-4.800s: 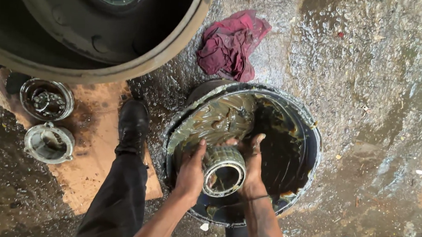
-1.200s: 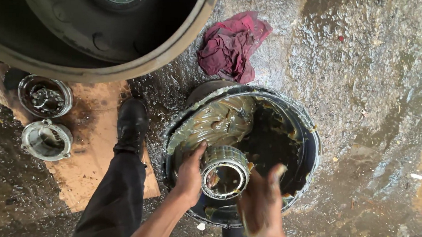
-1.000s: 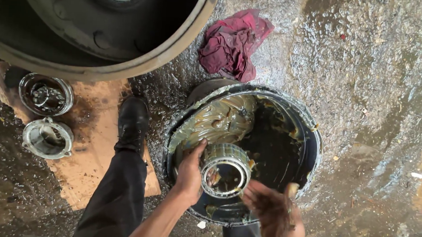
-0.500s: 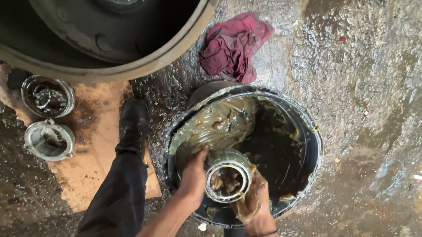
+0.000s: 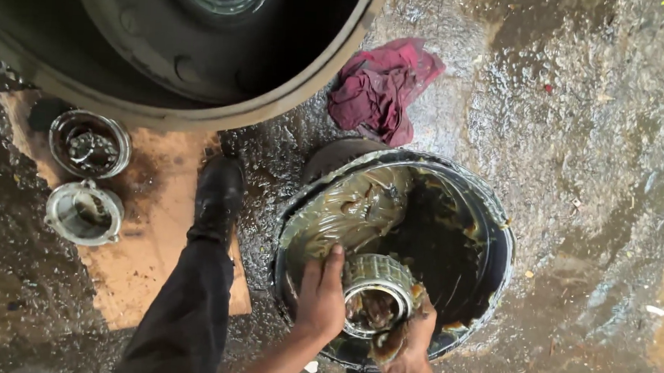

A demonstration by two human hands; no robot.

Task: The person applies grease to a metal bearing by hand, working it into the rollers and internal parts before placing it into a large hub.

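A round metal roller bearing [image 5: 376,287] rests at the near edge of a black tub of brown grease [image 5: 489,225]. My left hand [image 5: 320,299] grips the bearing's left side, fingers pointing up. My right hand [image 5: 407,345], smeared with grease, presses against the bearing's lower right rim, palm cupped. The tub's inner wall is coated with thick yellow-brown grease [image 5: 354,203].
A large dark wheel hub or drum [image 5: 202,59] fills the upper left. A crumpled red rag [image 5: 383,87] lies behind the tub. Two small round metal parts [image 5: 90,142] [image 5: 84,211] sit on brown cardboard [image 5: 156,223] at left. My leg and black shoe [image 5: 218,192] stand beside the tub. The floor is wet and oily.
My right hand came off the bearing, swung out to the right, then returned greasy to its lower right rim. The left hand kept hold of the bearing throughout.
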